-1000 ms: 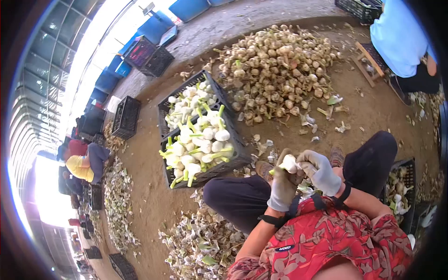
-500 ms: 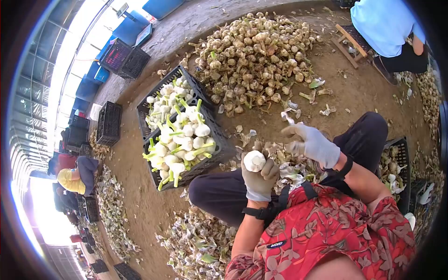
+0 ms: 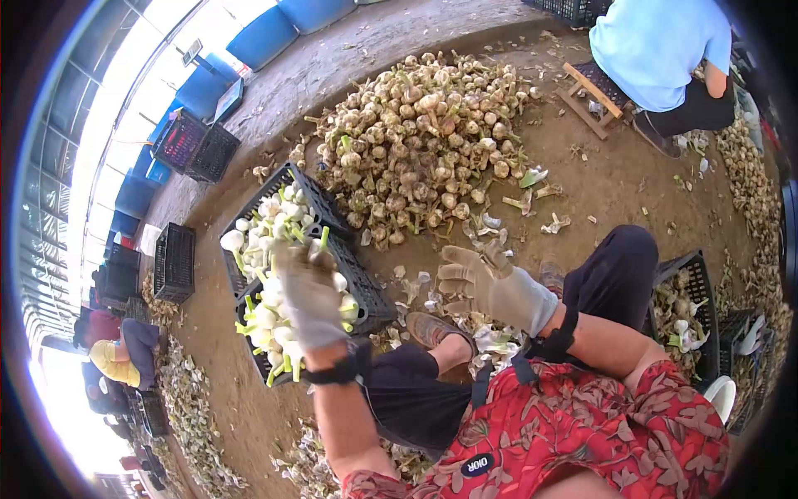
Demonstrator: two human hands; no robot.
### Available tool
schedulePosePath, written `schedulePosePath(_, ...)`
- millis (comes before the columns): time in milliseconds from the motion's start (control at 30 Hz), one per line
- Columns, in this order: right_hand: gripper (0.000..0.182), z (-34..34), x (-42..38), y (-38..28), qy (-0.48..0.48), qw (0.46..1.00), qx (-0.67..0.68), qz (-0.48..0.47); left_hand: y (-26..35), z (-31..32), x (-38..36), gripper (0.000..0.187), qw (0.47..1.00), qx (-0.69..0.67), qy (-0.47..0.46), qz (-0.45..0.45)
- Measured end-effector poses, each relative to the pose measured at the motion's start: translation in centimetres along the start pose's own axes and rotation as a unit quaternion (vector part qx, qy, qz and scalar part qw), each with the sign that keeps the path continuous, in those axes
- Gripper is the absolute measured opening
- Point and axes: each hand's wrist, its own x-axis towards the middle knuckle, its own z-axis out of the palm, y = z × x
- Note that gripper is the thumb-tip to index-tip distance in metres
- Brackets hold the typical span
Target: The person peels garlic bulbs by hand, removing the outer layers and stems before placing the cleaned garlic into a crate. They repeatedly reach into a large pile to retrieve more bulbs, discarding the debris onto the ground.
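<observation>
My left hand (image 3: 307, 291), in a pale glove, is over the near black crate (image 3: 362, 291) of peeled white garlic with green stems (image 3: 270, 320). Its fingers are smeared by motion, and whether a bulb is in them cannot be made out. My right hand (image 3: 499, 287), gloved too, hangs above the peelings (image 3: 499, 345) between my legs, fingers spread and nothing in them. Beyond both hands lies a big heap of unpeeled garlic (image 3: 416, 141). A second crate part (image 3: 312, 195) with white bulbs adjoins the near one.
A person in a light blue shirt (image 3: 661, 50) sits at the upper right near a wooden stool (image 3: 594, 91). Another crate (image 3: 706, 308) stands by my right knee. Black crates (image 3: 174, 262) and other people (image 3: 120, 353) are at the left.
My left hand has moved from in front of me, where it held a white bulb, left to the crate. My right hand has shifted left and down, its fingers spread. The view has turned slightly.
</observation>
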Motion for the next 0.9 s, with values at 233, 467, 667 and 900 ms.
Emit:
schedulePosePath(233,0.086,0.7,-0.9,0.7,0.038,0.995,-0.094,-0.016,-9.2,6.8,-12.5,0.026,0.966,0.148,-0.193,-0.083)
schedulePosePath(467,0.075,1.6,-2.2,3.1,0.055,0.998,0.002,-0.027,-12.1,4.5,-12.6,0.017,0.923,0.28,-0.214,0.155)
schedulePosePath(667,0.052,1.6,-2.8,4.6,0.072,0.991,0.103,0.047,-10.9,4.3,-13.1,0.016,0.846,0.42,-0.204,0.258)
schedulePosePath(900,0.061,1.0,-2.1,4.9,0.073,0.997,0.004,0.018,-13.6,2.9,-12.4,0.015,0.896,0.351,-0.164,0.218)
